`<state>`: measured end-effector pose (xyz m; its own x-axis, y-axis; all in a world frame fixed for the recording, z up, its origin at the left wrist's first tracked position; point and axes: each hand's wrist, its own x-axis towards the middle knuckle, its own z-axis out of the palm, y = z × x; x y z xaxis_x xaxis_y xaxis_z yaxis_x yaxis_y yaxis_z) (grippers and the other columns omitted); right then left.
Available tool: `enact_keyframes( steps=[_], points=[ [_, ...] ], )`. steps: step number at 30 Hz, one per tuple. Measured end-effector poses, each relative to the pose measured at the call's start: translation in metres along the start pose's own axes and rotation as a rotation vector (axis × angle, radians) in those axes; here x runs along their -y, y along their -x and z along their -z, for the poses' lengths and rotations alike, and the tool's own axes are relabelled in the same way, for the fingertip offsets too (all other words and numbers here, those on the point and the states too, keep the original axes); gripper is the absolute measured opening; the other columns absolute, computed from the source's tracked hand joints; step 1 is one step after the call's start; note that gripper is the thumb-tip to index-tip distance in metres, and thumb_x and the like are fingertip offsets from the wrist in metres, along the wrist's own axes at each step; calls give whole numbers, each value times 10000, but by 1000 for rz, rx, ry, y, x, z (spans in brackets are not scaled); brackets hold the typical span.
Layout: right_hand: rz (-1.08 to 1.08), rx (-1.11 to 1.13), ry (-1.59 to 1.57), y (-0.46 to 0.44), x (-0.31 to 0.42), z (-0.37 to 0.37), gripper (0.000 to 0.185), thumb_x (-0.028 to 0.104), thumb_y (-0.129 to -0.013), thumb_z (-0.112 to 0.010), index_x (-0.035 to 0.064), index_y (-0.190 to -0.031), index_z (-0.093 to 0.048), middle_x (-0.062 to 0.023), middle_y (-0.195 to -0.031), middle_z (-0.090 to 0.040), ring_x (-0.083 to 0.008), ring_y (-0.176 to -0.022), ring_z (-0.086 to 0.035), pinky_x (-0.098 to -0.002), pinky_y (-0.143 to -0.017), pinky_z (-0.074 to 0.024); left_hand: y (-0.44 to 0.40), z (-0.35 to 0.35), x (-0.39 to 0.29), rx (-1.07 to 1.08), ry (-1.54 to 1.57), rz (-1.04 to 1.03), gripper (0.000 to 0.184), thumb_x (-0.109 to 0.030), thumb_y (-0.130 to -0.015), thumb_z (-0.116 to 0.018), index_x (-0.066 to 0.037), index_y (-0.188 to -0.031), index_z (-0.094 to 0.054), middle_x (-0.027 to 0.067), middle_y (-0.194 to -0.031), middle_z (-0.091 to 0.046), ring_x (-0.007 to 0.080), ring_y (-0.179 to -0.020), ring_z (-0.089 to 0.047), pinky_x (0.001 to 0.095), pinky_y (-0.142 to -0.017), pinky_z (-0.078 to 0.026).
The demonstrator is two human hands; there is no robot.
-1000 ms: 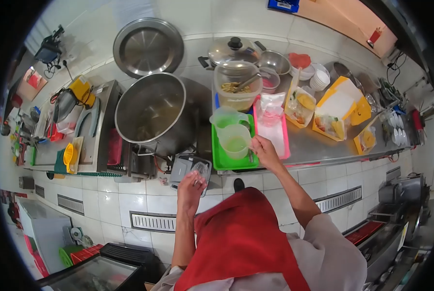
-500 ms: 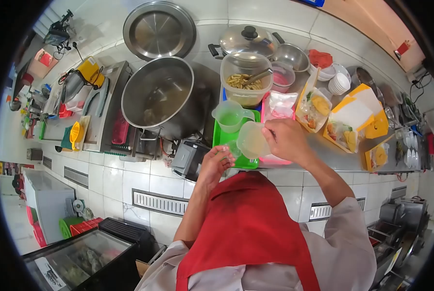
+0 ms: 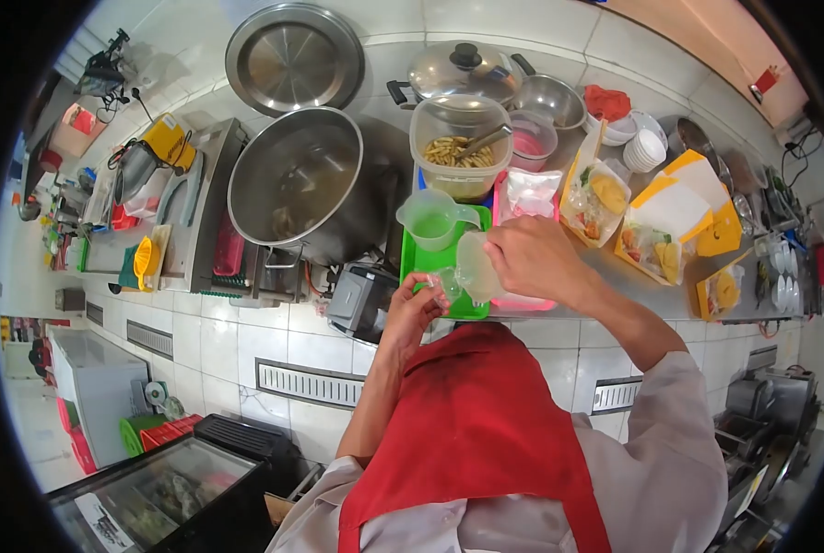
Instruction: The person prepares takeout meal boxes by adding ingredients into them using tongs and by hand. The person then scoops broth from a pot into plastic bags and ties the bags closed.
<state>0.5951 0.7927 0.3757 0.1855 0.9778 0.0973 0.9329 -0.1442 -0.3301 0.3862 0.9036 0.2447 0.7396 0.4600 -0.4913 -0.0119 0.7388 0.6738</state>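
My right hand (image 3: pixel 532 261) is closed round a translucent plastic measuring jug (image 3: pixel 476 267), which is tilted to the left. Its lip meets a small clear plastic bag (image 3: pixel 447 284) pinched in my left hand (image 3: pixel 414 309). Both hands are over the front edge of a green tray (image 3: pixel 412 263). A second translucent jug (image 3: pixel 432 221) stands on that tray. Behind it is a clear tub (image 3: pixel 460 152) with pale yellow pieces and a metal utensil. A pink tray (image 3: pixel 530 302) with a white bag (image 3: pixel 530 192) lies partly behind my right hand.
Left of the trays stands a large steel pot (image 3: pixel 297 184) of liquid. A lidded pan (image 3: pixel 467 74) and steel bowl (image 3: pixel 550 100) are at the back. Yellow food boxes (image 3: pixel 652 244) sit to the right. A grey device (image 3: pixel 361 300) is below the pot.
My right hand has lifted the jug off the green tray and brought it, tilted, to the bag. My left hand has moved right and up with the bag.
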Motion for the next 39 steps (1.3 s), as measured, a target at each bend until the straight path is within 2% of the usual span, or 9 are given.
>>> enact_keyframes(
  steps=[6,17,20,29,39],
  points=[
    [28,30,-12,-3,0,-1,220,167,-885,-589,9,-748,-656,-168,-708,-662,-377,-701,-656,-491,-675,-515,-3,0,1,1,-6,21,192,-76,-914,-642,-92,-1081,-549,61,-925,-620,184,-804,-633,343,-739,-529],
    [1,109,22,-6,8,3,215,178,-886,-587,1,-793,-665,-181,-735,-676,-383,-718,-669,-512,-668,-525,-4,0,2,-39,-12,60,179,-98,-932,-634,-90,-1083,-538,65,-861,-604,201,-815,-637,352,-742,-544],
    [2,120,24,-7,11,4,224,179,-886,-585,-9,-791,-660,-191,-741,-675,-386,-720,-670,-514,-665,-526,-4,2,4,-41,8,53,148,-98,-935,-651,-82,-1040,-548,76,-841,-635,199,-767,-662,349,-711,-557],
    [35,108,14,-8,13,-2,224,158,-875,-580,-26,-762,-642,-215,-712,-660,-407,-676,-662,-515,-627,-524,-3,7,6,-51,-38,60,169,-67,-939,-630,-79,-1088,-552,85,-861,-629,217,-813,-661,365,-750,-577],
    [57,68,6,-10,12,-10,210,140,-851,-586,-22,-733,-649,-222,-691,-656,-405,-654,-661,-506,-610,-519,0,4,2,-63,-80,38,146,-67,-948,-632,-69,-1077,-562,121,-891,-683,262,-858,-723,374,-757,-603]
  ],
)
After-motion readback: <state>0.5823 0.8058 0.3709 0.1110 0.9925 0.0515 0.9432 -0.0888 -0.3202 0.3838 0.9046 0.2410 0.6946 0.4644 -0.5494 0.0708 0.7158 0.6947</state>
